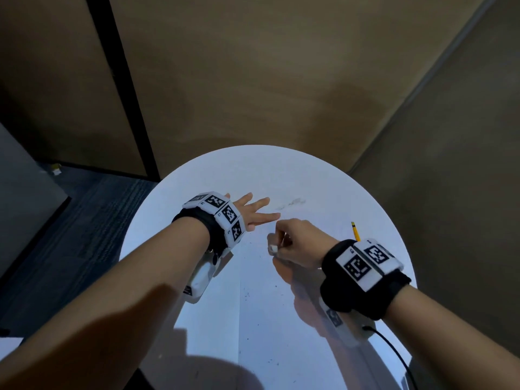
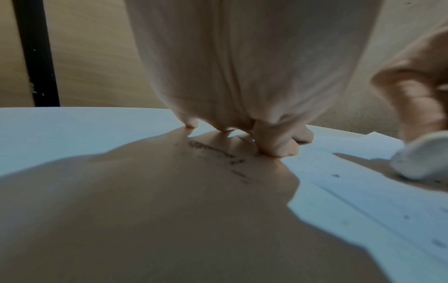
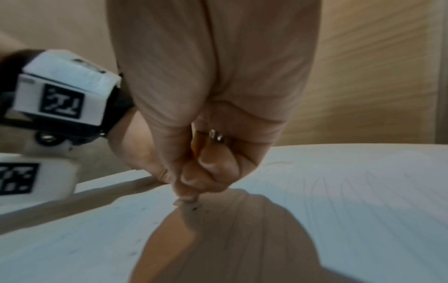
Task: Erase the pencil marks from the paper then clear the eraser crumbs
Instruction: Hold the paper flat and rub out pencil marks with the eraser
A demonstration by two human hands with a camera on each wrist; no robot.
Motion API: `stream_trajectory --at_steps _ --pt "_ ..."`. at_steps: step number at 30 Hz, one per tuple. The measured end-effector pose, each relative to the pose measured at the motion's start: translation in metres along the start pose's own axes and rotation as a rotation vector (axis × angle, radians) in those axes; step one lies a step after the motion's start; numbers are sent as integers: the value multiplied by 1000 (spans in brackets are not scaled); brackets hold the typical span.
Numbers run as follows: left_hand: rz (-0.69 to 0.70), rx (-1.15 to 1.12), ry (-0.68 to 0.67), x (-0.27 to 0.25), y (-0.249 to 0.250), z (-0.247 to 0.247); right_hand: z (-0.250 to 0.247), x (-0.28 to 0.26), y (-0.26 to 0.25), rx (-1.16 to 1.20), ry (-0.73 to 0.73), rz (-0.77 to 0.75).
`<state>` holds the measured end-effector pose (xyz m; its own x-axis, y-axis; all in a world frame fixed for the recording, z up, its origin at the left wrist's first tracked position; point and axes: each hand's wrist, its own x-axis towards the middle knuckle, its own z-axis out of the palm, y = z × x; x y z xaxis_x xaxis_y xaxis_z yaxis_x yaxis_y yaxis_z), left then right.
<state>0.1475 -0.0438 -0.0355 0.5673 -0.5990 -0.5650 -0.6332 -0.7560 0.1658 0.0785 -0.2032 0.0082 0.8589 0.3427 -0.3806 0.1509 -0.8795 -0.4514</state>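
Observation:
A white sheet of paper lies on the round white table. My left hand lies flat with its fingers spread, the fingertips pressing on the white surface. Just beyond them is a dark smudge of pencil marks or crumbs. My right hand is curled and pinches a white eraser, whose tip is down on the paper. Small dark crumbs are scattered over the sheet.
A yellow pencil lies on the table behind my right wrist. A black cable runs from the right wrist unit across the table's near right edge. Tan walls stand close behind the table, with dark carpet to the left.

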Motion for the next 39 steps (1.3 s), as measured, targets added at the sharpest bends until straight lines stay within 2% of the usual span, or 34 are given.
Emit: stream_trajectory --at_steps 4,6,10,13,17,22,24,28,35,39 --pt "-1 -1 19 6 -3 4 -6 2 -1 -23 4 -35" --pt "-41 -40 4 1 5 1 -1 4 2 39 49 -41" --pt "-124 -99 47 -2 12 0 -12 2 18 564 301 105" --pt "-115 -210 102 -4 13 -5 -24 -4 24 872 321 158" --pt "-151 -319 211 -1 20 -18 -20 -2 31 859 289 215" --pt "-175 -252 146 15 32 -31 -10 2 39 898 271 240" --pt "-183 -221 114 20 31 -31 -6 4 42 781 252 212" --pt "-172 -168 85 27 21 -24 -2 9 39 358 241 160" --pt "-176 -124 90 32 20 -18 8 12 22 103 269 -12" --pt "-165 -126 77 33 16 -15 6 5 15 -12 119 -87"
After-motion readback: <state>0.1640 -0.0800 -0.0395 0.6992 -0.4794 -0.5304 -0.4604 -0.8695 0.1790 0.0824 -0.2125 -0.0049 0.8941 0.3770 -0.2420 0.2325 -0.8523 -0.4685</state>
